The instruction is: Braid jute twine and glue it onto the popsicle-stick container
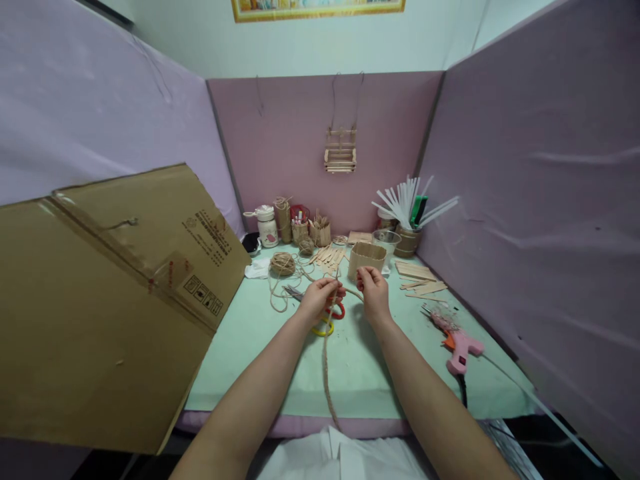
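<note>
Holding a thin brown jute string point(327, 353), both hands work near the middle of the pale green tabletop point(240, 347).

At the left edge, a big flat brown cardboard box point(100, 300) leans over the tabletop. Past it, near the back edge, stand a small white bottle with a lid point(267, 227) and a round ball of brown twine point(283, 264).

The left hand point(320, 300) has its fingers closed in a pinch on the string. Just under this hand lie scissors with red and yellow handles point(330, 319); whether the hand touches them is hard to tell. From the pinch the string runs down toward the front edge and hangs over it.

The right hand point(374, 293) is also pinched shut, with thumb and finger tips pressed on a short end of the same string, just beside the left hand. Right behind it stands a small round cup made of pale wooden sticks point(367, 257).

Further right, flat wooden sticks point(417, 277) lie near the right edge, and a pink glue gun point(457, 343) rests closer to the front.

It looks like the string is being pulled tight between the two hands, maybe to measure or knot it. The next move likely needs both pinches kept firm so the string does not slip.
</note>
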`<state>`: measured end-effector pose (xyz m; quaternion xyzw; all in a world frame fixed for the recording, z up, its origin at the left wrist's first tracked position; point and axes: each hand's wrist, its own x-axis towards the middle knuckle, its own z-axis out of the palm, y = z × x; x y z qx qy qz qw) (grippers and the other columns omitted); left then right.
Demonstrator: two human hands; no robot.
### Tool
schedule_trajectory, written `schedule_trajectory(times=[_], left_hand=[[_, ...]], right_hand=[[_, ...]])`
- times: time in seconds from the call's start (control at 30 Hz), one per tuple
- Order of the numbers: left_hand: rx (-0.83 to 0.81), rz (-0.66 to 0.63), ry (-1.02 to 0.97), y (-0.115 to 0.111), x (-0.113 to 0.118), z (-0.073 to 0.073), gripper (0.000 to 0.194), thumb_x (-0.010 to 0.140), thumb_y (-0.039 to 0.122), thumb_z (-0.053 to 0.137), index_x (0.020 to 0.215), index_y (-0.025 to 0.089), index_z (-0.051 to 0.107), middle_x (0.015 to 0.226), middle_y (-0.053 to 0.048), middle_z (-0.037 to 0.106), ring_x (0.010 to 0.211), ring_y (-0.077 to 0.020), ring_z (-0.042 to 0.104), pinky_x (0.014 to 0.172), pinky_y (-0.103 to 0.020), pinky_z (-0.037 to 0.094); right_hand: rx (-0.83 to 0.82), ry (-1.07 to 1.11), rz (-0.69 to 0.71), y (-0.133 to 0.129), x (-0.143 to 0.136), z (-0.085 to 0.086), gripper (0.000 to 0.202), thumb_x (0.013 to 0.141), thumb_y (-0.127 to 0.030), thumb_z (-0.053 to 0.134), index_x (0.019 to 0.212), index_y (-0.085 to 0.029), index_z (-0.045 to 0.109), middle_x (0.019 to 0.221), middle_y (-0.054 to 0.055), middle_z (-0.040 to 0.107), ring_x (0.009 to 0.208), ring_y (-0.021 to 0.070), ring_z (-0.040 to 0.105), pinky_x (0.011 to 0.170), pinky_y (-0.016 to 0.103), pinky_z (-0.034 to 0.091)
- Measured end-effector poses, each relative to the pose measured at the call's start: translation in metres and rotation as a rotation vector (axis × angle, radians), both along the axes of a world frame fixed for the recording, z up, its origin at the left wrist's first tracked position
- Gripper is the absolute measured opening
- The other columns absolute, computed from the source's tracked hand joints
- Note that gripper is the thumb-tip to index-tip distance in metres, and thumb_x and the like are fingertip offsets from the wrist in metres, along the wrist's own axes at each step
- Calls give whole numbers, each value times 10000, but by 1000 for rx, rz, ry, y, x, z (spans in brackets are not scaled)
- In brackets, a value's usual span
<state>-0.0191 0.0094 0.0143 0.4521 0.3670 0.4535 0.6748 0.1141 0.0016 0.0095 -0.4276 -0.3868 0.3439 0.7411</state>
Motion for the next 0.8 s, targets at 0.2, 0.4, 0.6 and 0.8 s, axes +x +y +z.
schedule_trajectory(times=[0.2, 0.4, 0.6, 0.8], left_hand=[[102, 67, 49, 0, -1, 2, 294, 631, 396, 719, 726, 129, 643, 696, -33, 594, 641, -100, 533, 561, -208, 407], [297, 114, 156, 3, 2, -4, 284, 662, 395, 665, 758, 128, 642, 596, 10, 544, 551, -90, 467, 537, -222, 368], [377, 143, 261, 5, 1, -4, 194, 698, 324, 608, 743, 135, 624, 594, 17, 531, 576, -98, 478, 558, -223, 378], [288, 63, 261, 8, -1, -8, 126, 684, 264, 614, 699, 140, 597, 605, 17, 538, 550, -87, 511, 574, -222, 427]], right_hand=[[-34, 2, 68, -3, -3, 2, 256, 712, -439, 632, 709, -195, 557, 626, -38, 489, 542, 94, 401, 511, 233, 326], [-61, -140, 164, -4, -6, 1, 188, 720, -371, 603, 774, -194, 574, 679, -22, 524, 595, 114, 443, 556, 246, 369], [4, -361, 240, 0, -3, -5, 321, 723, -300, 596, 1030, -208, 568, 859, 20, 547, 732, 148, 510, 645, 274, 438], [184, -736, 188, -4, 6, -1, 257, 784, -186, 516, 1016, -232, 620, 1019, 70, 499, 824, 168, 528, 691, 303, 463]])
